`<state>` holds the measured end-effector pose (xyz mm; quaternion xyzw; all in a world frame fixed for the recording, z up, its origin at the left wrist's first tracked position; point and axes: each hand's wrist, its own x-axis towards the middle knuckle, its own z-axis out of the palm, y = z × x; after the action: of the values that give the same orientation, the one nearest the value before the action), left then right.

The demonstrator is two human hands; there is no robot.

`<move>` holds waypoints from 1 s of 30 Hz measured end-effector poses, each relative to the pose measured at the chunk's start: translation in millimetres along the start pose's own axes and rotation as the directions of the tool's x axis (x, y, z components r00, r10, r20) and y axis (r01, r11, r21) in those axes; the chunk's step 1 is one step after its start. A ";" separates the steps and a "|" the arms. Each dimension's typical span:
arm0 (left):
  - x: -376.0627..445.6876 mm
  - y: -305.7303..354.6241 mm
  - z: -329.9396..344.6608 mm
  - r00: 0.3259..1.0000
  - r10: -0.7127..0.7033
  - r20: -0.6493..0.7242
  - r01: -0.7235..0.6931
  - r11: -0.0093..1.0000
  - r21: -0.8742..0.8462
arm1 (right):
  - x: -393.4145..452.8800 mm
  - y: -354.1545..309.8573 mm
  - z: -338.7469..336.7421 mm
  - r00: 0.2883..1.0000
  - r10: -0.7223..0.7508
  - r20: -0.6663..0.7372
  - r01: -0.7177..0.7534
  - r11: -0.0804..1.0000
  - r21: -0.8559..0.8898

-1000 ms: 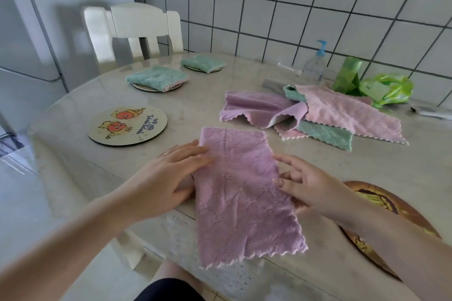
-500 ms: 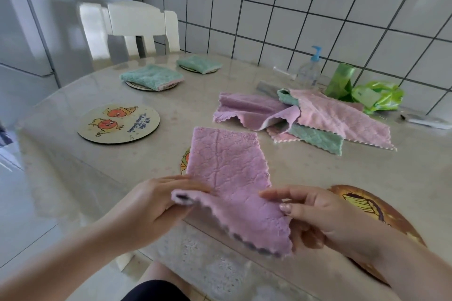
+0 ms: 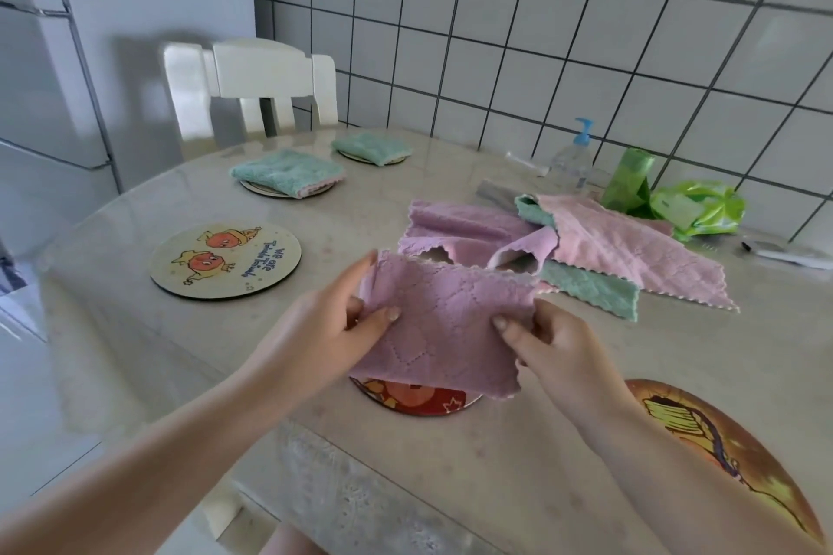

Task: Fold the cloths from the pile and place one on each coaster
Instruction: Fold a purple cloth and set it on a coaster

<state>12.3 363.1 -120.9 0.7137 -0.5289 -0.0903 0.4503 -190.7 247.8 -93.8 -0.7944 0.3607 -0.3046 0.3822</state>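
Fingers of both hands have lifted the purple cloth, now folded.

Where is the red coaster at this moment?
In the head view the red coaster lies near the table's front edge, mostly hidden under the purple cloth that both hands hold, between the cream cartoon coaster and the brown coaster.

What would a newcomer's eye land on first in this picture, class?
First, the purple cloth held up at the centre, pinched by the left hand and the right hand above a red coaster. Next, the loose pile of cloths behind it towards the tiled wall. Then the two folded green cloths on coasters at the far left, near the white chair.
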 end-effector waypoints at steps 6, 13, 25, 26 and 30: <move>25.0 -8.6 -4.5 0.997 -0.076 0.020 0.074 0.991 0.107 | 49.7 13.0 19.0 0.997 0.070 -0.027 -0.073 0.992 -0.106; 44.9 -16.0 -4.3 0.986 -0.154 0.069 0.145 0.982 0.123 | 79.4 19.9 29.5 0.991 0.128 -0.029 -0.132 0.956 -0.263; 59.8 -22.6 2.0 0.993 -0.114 0.022 0.100 0.939 0.329 | 93.8 26.2 29.4 0.991 0.103 -0.079 -0.124 0.936 -0.328; 59.4 -20.4 0.2 0.997 -0.075 0.009 0.068 0.936 0.346 | 91.3 24.2 28.0 0.994 0.060 -0.094 -0.088 0.937 -0.339; 60.7 -3.8 1.3 0.981 0.171 0.092 -0.193 0.910 0.368 | 80.7 3.7 31.1 0.980 -0.199 0.027 0.189 0.866 -0.464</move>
<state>39.7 311.7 -103.3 0.7313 -0.6132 0.0344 0.2966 -123.6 193.1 -96.3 -0.8915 0.3455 -0.2548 0.1450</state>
